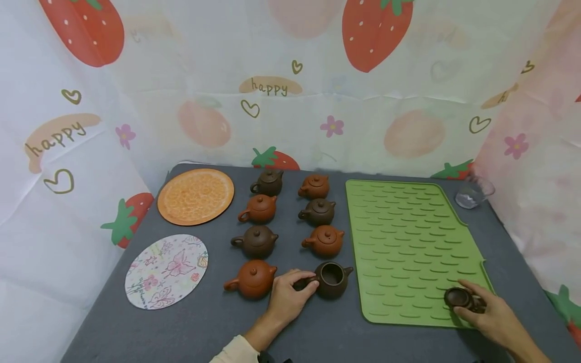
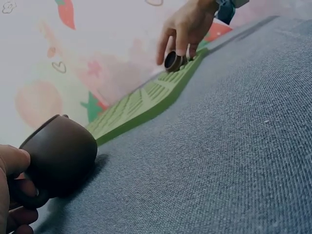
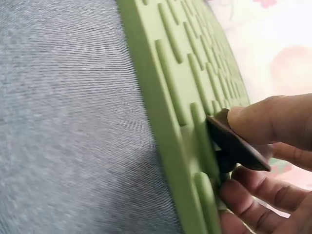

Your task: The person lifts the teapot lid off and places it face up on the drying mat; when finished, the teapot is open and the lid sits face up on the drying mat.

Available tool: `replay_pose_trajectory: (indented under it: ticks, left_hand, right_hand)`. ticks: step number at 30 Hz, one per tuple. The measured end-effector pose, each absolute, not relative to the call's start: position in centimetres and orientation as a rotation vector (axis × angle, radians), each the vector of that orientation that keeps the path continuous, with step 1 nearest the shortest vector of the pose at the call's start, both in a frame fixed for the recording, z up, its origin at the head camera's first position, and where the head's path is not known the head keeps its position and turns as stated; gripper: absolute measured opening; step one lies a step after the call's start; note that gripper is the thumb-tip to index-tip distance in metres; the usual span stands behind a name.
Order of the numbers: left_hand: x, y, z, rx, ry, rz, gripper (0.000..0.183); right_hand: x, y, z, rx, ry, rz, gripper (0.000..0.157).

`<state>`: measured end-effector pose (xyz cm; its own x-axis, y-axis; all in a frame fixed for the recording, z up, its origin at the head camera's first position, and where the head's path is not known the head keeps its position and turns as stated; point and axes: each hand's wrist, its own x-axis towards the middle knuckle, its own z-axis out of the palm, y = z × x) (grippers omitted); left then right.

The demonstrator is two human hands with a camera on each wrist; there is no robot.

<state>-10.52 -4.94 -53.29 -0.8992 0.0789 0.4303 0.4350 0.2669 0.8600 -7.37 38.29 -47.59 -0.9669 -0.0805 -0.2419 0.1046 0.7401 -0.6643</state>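
Observation:
A dark brown teapot (image 1: 333, 282) stands lidless on the grey cloth, its round mouth facing up and its spout to the right. My left hand (image 1: 290, 295) grips its handle, thumb and fingers around it, as the left wrist view also shows beside the pot's body (image 2: 63, 153). Far to the right, over the front right corner of the green mat (image 1: 408, 252), my right hand (image 1: 492, 310) pinches a small dark teapot lid (image 1: 458, 298). The lid's hollow underside faces up in the head view. In the right wrist view the lid (image 3: 239, 144) is tilted close over the mat's ridges, partly hidden by fingers.
Several lidded teapots stand in two columns, including an orange-brown one (image 1: 255, 280) left of my left hand and another (image 1: 324, 241) behind the lidless pot. An orange round placemat (image 1: 196, 196) and a butterfly-print one (image 1: 167, 271) lie left. A clear glass pitcher (image 1: 472, 192) stands back right.

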Motion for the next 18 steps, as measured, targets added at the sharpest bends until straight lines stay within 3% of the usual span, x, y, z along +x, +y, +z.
replay_pose_trajectory:
  ticks: [8,18]
  left_hand:
    - [-10.2,-5.0,-51.4,-0.489,-2.262,-1.57,0.022]
    - [-9.7,-5.5,-46.3,-0.637,-2.173,-1.584,0.029]
  right_hand:
    - [-7.4,38.5,-45.9,-0.049,2.785,-0.987,0.075]
    - [-7.3,36.7,-42.4,-0.283,3.056,-0.956,0.067]
